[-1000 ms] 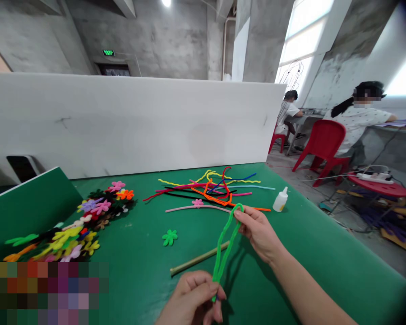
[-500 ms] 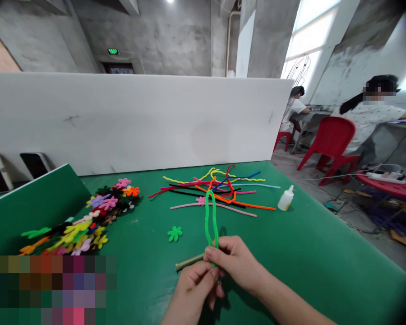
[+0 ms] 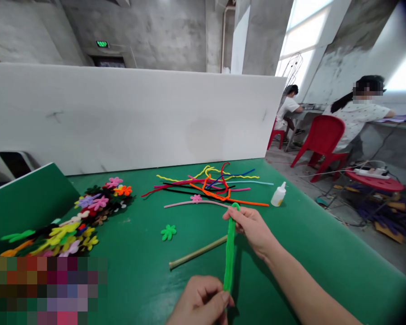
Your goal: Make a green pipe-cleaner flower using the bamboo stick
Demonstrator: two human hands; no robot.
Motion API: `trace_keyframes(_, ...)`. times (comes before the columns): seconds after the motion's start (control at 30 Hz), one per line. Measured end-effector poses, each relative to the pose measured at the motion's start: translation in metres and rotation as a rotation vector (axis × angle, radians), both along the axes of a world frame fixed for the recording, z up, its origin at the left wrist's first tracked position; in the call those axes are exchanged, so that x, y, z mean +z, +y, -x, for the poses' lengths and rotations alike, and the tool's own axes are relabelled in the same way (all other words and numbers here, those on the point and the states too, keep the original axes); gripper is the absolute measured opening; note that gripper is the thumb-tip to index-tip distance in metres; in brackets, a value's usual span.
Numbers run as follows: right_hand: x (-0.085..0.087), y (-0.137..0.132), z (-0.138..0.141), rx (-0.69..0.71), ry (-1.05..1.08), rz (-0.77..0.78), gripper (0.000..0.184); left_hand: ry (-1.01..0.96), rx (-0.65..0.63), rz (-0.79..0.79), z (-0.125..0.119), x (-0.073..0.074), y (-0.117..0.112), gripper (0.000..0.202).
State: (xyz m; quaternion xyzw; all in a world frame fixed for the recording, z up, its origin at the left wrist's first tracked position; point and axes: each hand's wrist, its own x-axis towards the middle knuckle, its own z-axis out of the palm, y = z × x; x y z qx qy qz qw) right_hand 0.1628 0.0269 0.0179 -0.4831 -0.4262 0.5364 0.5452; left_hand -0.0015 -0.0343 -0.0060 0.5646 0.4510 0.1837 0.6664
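A bright green pipe cleaner [image 3: 229, 257], folded double into a long narrow loop, stretches between my two hands above the table. My left hand [image 3: 203, 301] pinches its lower end near the bottom of the view. Higher up, my right hand [image 3: 252, 225] grips it just under the bent tip, thumb and fingers closed. Behind it a thin bamboo-like stick [image 3: 198, 253] lies slantwise on the table, its right end hidden by the green strands. A green fuzzy flower [image 3: 168, 232] lies left of my hands.
Several coloured pipe cleaners [image 3: 203, 181] lie loosely piled farther back, with a small pink flower [image 3: 196, 198]. A white glue bottle [image 3: 278, 196] stands at the right. Many fuzzy flowers [image 3: 64, 232] are heaped left, beside a green panel [image 3: 27, 203]. A white board [image 3: 138, 122] closes the back.
My right hand has slid up the green pipe cleaner to its bent tip, and my left hand has moved down. The open loop is now drawn narrow. The view has shifted slightly.
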Motion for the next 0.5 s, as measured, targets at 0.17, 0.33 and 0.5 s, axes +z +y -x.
trace_keyframes(0.17, 0.0001, 0.0026, -0.0078, -0.032, -0.106, -0.026, 0.036, 0.01, -0.011, -0.043, 0.0, -0.0031, -0.0038, 0.035)
trace_keyframes(0.33, -0.0001, 0.0038, -0.0102, -0.04, -0.055, 0.018, 0.033, -0.008, 0.005, -0.044, -0.0033, -0.0017, -0.0065, 0.033)
trace_keyframes(0.5, 0.0005, 0.0033, -0.0053, -0.094, 0.091, 0.091, 0.028, -0.001, 0.055, -0.06, -0.0092, -0.006, -0.0089, 0.034)
